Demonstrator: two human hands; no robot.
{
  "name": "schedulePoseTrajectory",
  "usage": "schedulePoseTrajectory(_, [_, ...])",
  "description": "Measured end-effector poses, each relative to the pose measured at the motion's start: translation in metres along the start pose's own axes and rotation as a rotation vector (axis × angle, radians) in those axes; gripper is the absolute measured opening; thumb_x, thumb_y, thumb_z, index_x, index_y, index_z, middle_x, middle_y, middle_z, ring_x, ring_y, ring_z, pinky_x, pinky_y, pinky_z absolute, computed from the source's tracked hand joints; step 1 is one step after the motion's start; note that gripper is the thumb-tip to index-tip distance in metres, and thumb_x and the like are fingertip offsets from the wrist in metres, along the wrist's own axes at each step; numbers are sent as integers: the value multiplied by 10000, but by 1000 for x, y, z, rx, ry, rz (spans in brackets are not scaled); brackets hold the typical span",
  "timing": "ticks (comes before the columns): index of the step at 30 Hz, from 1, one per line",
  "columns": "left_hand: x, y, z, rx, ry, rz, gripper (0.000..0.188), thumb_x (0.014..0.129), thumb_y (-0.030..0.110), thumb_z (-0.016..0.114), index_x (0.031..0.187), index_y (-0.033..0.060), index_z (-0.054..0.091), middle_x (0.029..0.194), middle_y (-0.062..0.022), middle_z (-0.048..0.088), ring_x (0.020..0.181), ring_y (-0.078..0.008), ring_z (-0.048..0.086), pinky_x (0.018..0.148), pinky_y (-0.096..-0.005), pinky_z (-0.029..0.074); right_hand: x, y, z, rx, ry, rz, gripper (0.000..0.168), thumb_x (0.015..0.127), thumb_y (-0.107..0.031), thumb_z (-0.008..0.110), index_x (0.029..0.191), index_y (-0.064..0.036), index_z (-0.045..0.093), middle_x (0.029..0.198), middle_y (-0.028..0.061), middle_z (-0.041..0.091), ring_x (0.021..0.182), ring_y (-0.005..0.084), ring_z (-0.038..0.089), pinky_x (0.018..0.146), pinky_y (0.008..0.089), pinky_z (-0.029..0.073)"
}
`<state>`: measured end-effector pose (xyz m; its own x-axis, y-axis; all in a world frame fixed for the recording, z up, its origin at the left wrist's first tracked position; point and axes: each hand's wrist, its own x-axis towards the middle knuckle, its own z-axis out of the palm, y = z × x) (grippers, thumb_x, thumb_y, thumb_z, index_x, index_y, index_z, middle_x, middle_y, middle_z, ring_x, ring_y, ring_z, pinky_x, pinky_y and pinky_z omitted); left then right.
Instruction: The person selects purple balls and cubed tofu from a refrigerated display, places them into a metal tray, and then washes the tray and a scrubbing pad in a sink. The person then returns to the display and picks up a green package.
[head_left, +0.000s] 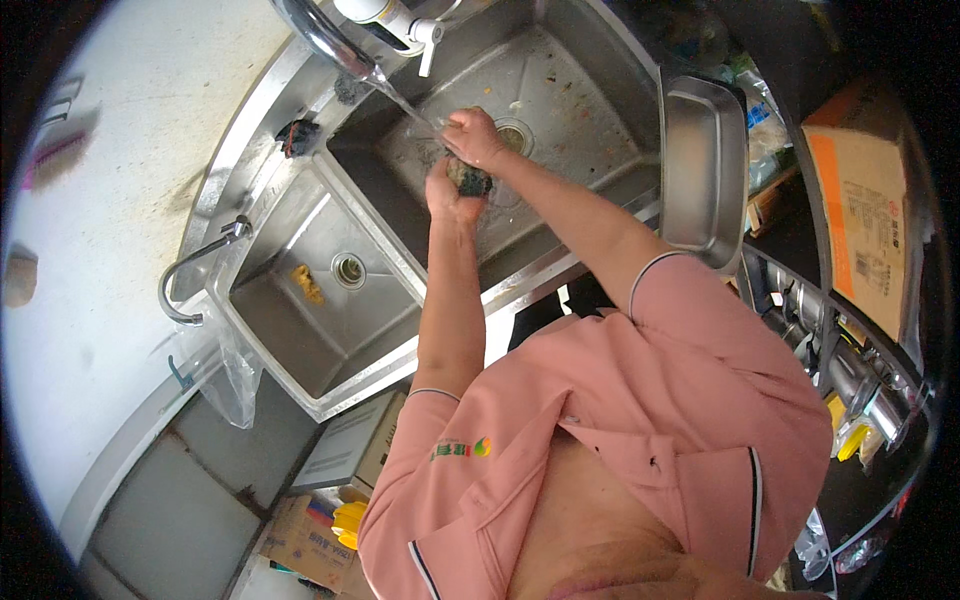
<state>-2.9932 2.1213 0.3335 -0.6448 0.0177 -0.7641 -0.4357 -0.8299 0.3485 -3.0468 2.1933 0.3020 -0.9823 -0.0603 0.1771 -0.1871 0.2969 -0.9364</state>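
Observation:
My left hand (452, 196) grips a dark, worn scrubbing pad (474, 183) with a yellowish-green face, low over the large basin of a stainless steel sink (559, 64). Right beside it, my right hand (474, 136) has its fingers curled in the running water (405, 103); whether anything is inside them is hidden. The stream falls from a chrome faucet spout (330, 43). Behind my right hand lies the drain (514, 136), partly covered. Small food scraps (566, 88) dot the basin floor.
A smaller basin (330, 214) to the left holds a yellow sponge piece (307, 284). A second curved faucet (169, 281) stands at its corner. On the rear ledge sits a dark scouring pad (298, 138). A steel pan (703, 165) adjoins the right rim; a cardboard box (862, 225) stands beyond.

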Motion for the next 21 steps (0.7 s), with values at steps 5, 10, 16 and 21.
schedulePoseTrajectory(5, [9,23,-30,-84,-380,-93,265,843,246,349,864,79,554,885,-83,582,844,-246,553,752,-388,444,-65,-49,17,-37,-8,-368,377,766,-294,573,994,2,522,961,183,547,874,299,541,839,465,342])
schedulePoseTrajectory(10, [11,-7,-24,-91,-134,-23,194,827,226,410,842,72,527,819,-80,570,738,-237,554,702,-406,452,-4,5,2,-135,-146,91,218,654,-218,611,685,-29,507,711,170,541,689,345,513,626,408,403])
schedulePoseTrajectory(16, [-17,15,-37,146,-257,267,370,752,189,529,1110,129,456,1112,-105,479,1028,-319,455,883,-449,372,-26,-1,-4,556,-166,690,253,748,-260,566,721,-12,525,693,91,552,665,229,527,604,352,412])
schedulePoseTrajectory(21, [-4,-5,-85,1454,17,921,602,632,41,668,1186,87,436,1147,-136,485,1065,-301,464,918,-383,367,-37,-36,-23,790,-329,782,144,821,-146,500,854,-14,548,756,14,539,697,120,526,620,276,428])
